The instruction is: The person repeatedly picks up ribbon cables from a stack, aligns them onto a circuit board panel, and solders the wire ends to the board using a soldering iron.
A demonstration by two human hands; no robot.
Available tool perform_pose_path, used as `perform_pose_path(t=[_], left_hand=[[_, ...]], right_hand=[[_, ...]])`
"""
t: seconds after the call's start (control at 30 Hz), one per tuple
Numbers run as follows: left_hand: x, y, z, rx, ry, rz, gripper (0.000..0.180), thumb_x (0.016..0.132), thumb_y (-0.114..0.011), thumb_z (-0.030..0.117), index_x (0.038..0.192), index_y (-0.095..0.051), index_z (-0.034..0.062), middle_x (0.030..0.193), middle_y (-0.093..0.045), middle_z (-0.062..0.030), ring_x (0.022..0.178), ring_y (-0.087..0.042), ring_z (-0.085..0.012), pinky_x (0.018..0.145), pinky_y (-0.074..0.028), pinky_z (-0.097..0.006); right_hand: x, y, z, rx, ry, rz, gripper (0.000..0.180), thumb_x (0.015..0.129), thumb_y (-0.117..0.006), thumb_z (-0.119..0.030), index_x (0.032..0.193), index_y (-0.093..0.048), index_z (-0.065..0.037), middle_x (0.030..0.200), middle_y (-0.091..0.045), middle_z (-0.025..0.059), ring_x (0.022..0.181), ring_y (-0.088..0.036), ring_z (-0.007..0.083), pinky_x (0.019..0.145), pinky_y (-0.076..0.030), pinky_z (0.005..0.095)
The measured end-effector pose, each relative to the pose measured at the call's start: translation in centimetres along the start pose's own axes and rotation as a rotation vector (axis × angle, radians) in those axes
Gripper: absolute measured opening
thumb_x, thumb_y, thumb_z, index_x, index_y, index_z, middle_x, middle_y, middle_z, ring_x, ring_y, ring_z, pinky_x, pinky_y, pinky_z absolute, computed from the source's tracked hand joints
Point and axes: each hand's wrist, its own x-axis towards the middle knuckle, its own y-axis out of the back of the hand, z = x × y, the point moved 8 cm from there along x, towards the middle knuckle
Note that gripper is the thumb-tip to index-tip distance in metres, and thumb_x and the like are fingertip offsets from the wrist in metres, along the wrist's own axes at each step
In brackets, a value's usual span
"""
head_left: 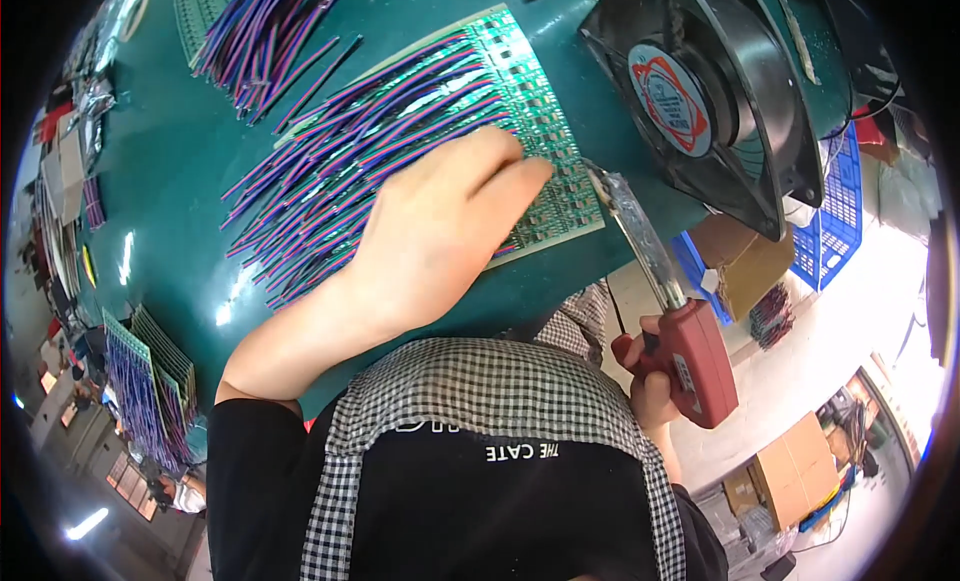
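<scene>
A green circuit board panel (pixel 518 66) lies on the bench, with rows of small parts. Many thin wires (pixel 345 146), purple, red and black, run from it to the left. My left hand (pixel 440 221) rests over the panel and wires, its fingers curled and pressed together near the rows of parts. Whatever they pinch is hidden beneath them. My right hand (pixel 650 376) grips the handle of a red soldering gun (pixel 703 366). Its long metal front points up and left, with the tip close to the panel's right edge.
A black fan (pixel 735 91) stands to the right of the panel. A loose wire bundle (pixel 265 36) lies at the far left of the green bench (pixel 165 181). More wired boards (pixel 150 381) hang at the left edge. A blue crate (pixel 835 216) and cardboard box (pixel 795 471) are beyond the bench.
</scene>
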Motion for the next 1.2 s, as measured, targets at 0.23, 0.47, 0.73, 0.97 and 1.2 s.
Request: perform_pose_path(t=[0.23, 0.47, 0.73, 0.97, 1.2], left_hand=[[-1.6, -1.7, 1.9, 0.273, -0.340, 0.156, 0.021, 0.069, -0.066, 0.004, 0.089, -0.066, -0.0055, 0.088, -0.056, -0.0073, 0.076, -0.057, -0.0179, 0.057, -0.049, -0.026], [-2.0, -1.9, 1.9, 0.326, -0.350, 0.189, 0.021, 0.069, -0.067, 0.004, 0.088, -0.066, -0.0051, 0.088, -0.057, -0.0071, 0.078, -0.059, -0.0183, 0.057, -0.049, -0.024], [-1.8, -1.9, 1.5, 0.267, -0.233, 0.107, 0.032, 0.062, -0.068, 0.004, 0.093, -0.069, -0.0049, 0.090, -0.058, -0.0126, 0.077, -0.061, -0.0258, 0.063, -0.053, -0.033], [-2.0, -1.9, 1.4, 0.289, -0.303, 0.164, 0.023, 0.066, -0.065, 0.004, 0.087, -0.065, -0.0046, 0.088, -0.056, -0.0089, 0.077, -0.059, -0.0191, 0.055, -0.051, -0.025], [-1.9, -1.9, 1.4, 0.223, -0.219, 0.141, 0.033, 0.062, -0.068, 0.001, 0.094, -0.068, -0.0069, 0.090, -0.056, -0.0133, 0.075, -0.059, -0.0250, 0.063, -0.051, -0.033]], right_hand=[[0.0, 0.1, -0.3, 0.042, -0.001, 0.009, 0.074, 0.078, -0.075, -0.053, 0.113, -0.055, 0.008, 0.079, -0.063, 0.0067, 0.069, -0.060, 0.0149, 0.066, -0.048, 0.0266], [-0.2, 0.6, 0.2, -0.052, -0.008, -0.049, 0.071, 0.077, -0.076, -0.054, 0.113, -0.057, 0.005, 0.081, -0.065, 0.0049, 0.072, -0.063, 0.0151, 0.069, -0.050, 0.0275], [-0.9, 0.8, 1.2, -0.171, 0.083, -0.163, 0.074, 0.081, -0.075, -0.049, 0.131, -0.047, -0.002, 0.090, -0.068, 0.0088, 0.073, -0.067, 0.0194, 0.070, -0.052, 0.0301], [-1.4, 1.4, 1.5, -0.324, 0.193, -0.193, 0.080, 0.081, -0.074, -0.048, 0.139, -0.041, -0.005, 0.087, -0.069, 0.0102, 0.071, -0.069, 0.0230, 0.067, -0.054, 0.0321], [-1.7, 1.6, 1.9, -0.341, 0.215, -0.191, 0.080, 0.080, -0.074, -0.050, 0.137, -0.041, -0.004, 0.085, -0.069, 0.0109, 0.069, -0.069, 0.0236, 0.064, -0.054, 0.0333]])
